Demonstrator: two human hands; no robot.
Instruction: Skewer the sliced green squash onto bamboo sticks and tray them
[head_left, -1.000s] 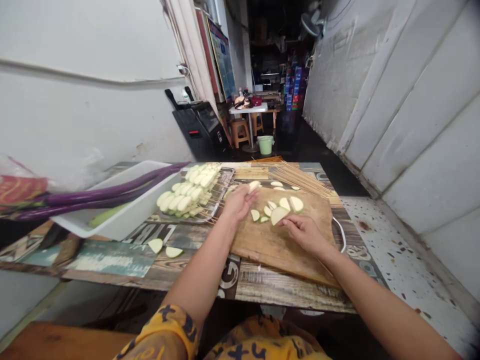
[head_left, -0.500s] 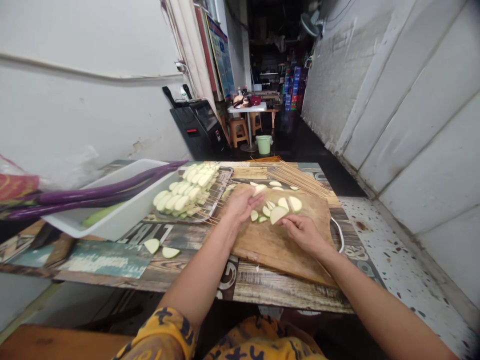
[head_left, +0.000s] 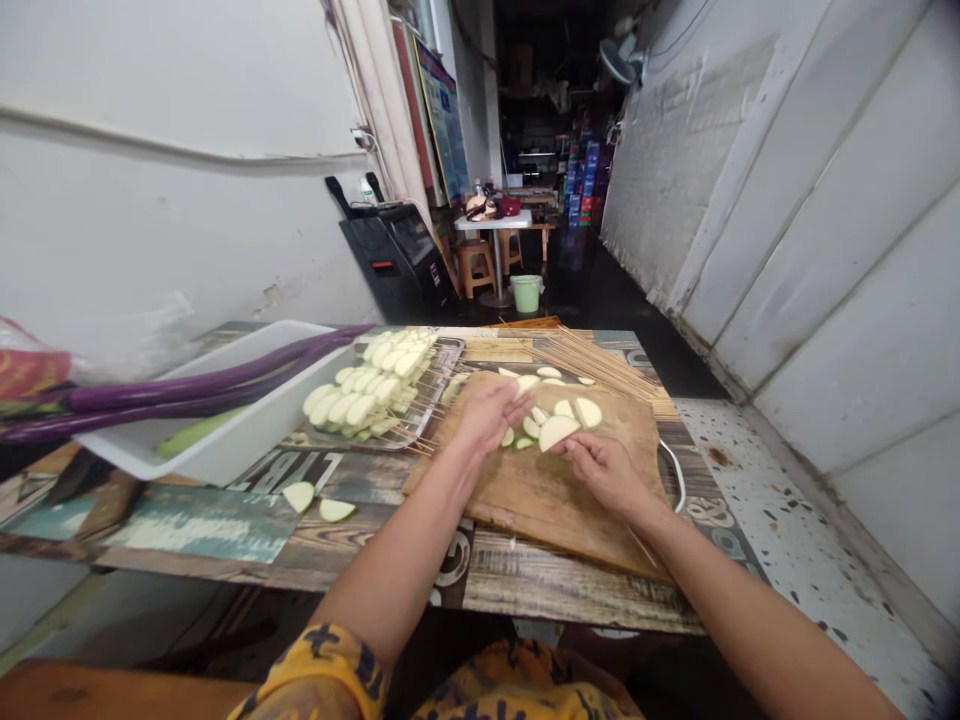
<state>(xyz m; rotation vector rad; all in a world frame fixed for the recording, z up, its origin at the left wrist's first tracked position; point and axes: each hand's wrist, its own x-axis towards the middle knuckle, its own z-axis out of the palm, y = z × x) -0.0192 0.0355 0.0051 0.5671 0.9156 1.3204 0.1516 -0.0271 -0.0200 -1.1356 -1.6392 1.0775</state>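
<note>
My left hand (head_left: 489, 412) is closed on a pale, green-skinned vegetable slice (head_left: 527, 384) above the far part of the wooden cutting board (head_left: 547, 515). My right hand (head_left: 601, 466) pinches a thin bamboo skewer (head_left: 642, 549), whose back end shows below the wrist. At its fingertips is a larger half-round slice (head_left: 558, 432); the skewer's tip is hidden. Several loose slices (head_left: 589, 411) lie on the board just beyond my hands. To the left, finished skewers of slices (head_left: 360, 395) are piled on a metal tray (head_left: 427, 425).
A white tub (head_left: 225, 445) holds long purple eggplants (head_left: 202, 385) and a green vegetable (head_left: 196, 432). Bare skewers (head_left: 607, 365) lie at the table's back right. Two slices (head_left: 337, 510) rest on the tabletop at left. A white handle (head_left: 677, 478) sticks out from the board's right side.
My left hand has shifted slightly right with its slice, closer to the slice at my right hand. The right hand is almost where it was.
</note>
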